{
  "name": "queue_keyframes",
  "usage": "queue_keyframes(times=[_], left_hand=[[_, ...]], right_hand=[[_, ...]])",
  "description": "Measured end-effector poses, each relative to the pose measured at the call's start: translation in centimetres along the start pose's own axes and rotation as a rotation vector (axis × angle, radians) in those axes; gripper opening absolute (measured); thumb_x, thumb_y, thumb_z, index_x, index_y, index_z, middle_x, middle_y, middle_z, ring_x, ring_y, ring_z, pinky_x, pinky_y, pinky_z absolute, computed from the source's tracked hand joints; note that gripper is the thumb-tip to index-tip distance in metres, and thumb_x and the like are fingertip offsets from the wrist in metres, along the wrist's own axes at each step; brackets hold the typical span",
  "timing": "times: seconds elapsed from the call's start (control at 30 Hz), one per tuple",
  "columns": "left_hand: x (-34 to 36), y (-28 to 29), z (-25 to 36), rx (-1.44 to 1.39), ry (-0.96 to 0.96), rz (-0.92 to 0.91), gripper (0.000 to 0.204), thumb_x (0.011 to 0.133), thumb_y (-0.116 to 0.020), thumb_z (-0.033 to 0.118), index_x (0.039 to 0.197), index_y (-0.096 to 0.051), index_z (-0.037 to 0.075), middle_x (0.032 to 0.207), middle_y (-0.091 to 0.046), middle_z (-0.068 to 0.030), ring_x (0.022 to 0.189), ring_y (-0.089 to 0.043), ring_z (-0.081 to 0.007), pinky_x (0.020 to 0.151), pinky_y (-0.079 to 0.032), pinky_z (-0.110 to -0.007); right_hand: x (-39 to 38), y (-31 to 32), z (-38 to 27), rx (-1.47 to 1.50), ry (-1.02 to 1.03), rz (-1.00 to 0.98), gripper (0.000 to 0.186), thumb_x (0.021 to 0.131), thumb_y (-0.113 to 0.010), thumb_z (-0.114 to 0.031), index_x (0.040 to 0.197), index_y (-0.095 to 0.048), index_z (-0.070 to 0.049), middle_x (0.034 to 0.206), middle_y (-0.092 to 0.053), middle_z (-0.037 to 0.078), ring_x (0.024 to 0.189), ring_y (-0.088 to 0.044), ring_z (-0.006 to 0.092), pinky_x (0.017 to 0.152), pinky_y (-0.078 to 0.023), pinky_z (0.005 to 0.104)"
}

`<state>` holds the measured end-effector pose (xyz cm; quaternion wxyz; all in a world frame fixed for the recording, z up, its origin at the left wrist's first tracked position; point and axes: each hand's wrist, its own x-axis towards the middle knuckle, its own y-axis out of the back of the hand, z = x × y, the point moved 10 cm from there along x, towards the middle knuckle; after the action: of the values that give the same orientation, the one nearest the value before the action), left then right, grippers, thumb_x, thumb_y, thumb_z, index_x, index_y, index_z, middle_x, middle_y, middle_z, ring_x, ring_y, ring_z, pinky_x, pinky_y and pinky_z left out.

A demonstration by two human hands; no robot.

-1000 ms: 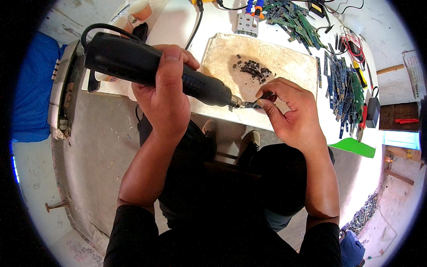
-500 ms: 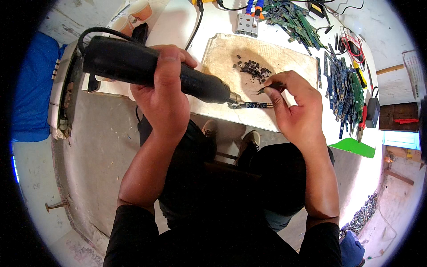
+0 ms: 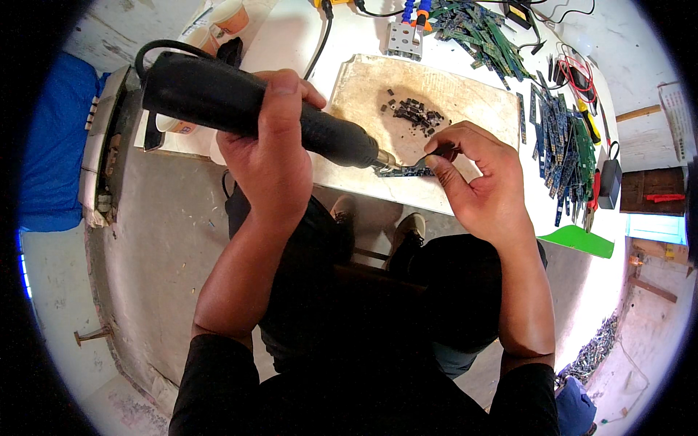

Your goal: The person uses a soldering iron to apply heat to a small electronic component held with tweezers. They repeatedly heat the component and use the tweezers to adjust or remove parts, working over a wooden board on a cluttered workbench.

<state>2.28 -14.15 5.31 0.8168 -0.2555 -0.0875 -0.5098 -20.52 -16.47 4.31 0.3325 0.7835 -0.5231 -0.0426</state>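
Note:
My left hand (image 3: 273, 156) grips a thick black hot-air tool (image 3: 218, 102) with its metal nozzle pointing right at a small dark circuit board strip (image 3: 403, 171) lying on a worn wooden board (image 3: 363, 94). My right hand (image 3: 476, 185) is pinched on thin tweezers (image 3: 436, 154) whose tip meets the strip beside the nozzle. A small heap of black chips (image 3: 414, 115) lies on the board just beyond.
Many green and blue circuit board strips (image 3: 563, 142) are piled along the white table's right side and top. Red-wired tools (image 3: 574, 73), a black adapter (image 3: 609, 183), a metal block (image 3: 403, 40) and paper cups (image 3: 229, 14) stand around. A blue cloth (image 3: 54, 138) lies left.
My right hand lifted away from the strip toward the chip heap, then came back down to the strip by the nozzle. The hot-air tool stayed aimed at the strip.

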Motion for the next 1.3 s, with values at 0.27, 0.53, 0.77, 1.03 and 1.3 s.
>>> queue_keyframes(times=[0.27, 0.53, 0.77, 1.03, 1.3], left_hand=[[0.0, -0.3, -0.1, -0.010, -0.033, -0.039, 0.017, 0.095, -0.064, 0.021, 0.092, -0.064, 0.004, 0.076, -0.067, -0.0072, 0.072, -0.065, -0.0121, 0.072, -0.050, -0.027], [0.0, -0.4, -0.1, -0.018, -0.030, -0.031, 0.016, 0.094, -0.064, 0.019, 0.090, -0.064, 0.003, 0.075, -0.067, -0.0069, 0.071, -0.065, -0.0129, 0.072, -0.050, -0.028], [0.0, 0.2, 0.0, -0.021, -0.013, 0.009, 0.016, 0.093, -0.064, 0.018, 0.088, -0.063, 0.003, 0.074, -0.065, -0.0067, 0.071, -0.063, -0.0129, 0.073, -0.049, -0.028], [0.0, 0.6, -0.1, -0.023, 0.001, 0.023, 0.015, 0.093, -0.063, 0.016, 0.089, -0.062, 0.001, 0.076, -0.065, -0.0081, 0.072, -0.062, -0.0145, 0.074, -0.048, -0.029], [0.0, 0.6, 0.0, -0.053, -0.014, 0.018, 0.014, 0.094, -0.063, 0.015, 0.089, -0.062, 0.002, 0.077, -0.065, -0.0089, 0.073, -0.063, -0.0152, 0.075, -0.049, -0.030]], right_hand=[[0.0, 0.0, -0.2, -0.004, 0.004, 0.014, 0.016, 0.081, -0.068, 0.006, 0.095, -0.064, 0.002, 0.086, -0.066, 0.013, 0.077, -0.065, 0.0215, 0.073, -0.051, 0.0298], [-0.1, 0.1, 0.2, -0.003, -0.011, 0.009, 0.018, 0.081, -0.068, 0.003, 0.098, -0.064, 0.002, 0.086, -0.066, 0.017, 0.077, -0.068, 0.0292, 0.071, -0.053, 0.0336], [0.0, -0.1, -0.1, 0.019, 0.008, -0.012, 0.016, 0.081, -0.067, 0.004, 0.096, -0.064, 0.002, 0.085, -0.065, 0.016, 0.077, -0.067, 0.0296, 0.071, -0.052, 0.0332], [0.0, -0.4, -0.2, 0.046, 0.027, -0.024, 0.016, 0.080, -0.067, 0.005, 0.096, -0.064, 0.001, 0.085, -0.064, 0.016, 0.078, -0.067, 0.0312, 0.071, -0.052, 0.0339], [0.0, -0.8, 0.0, 0.036, 0.005, -0.035, 0.016, 0.081, -0.067, 0.004, 0.096, -0.065, 0.000, 0.086, -0.064, 0.017, 0.079, -0.066, 0.0329, 0.071, -0.052, 0.0353]])
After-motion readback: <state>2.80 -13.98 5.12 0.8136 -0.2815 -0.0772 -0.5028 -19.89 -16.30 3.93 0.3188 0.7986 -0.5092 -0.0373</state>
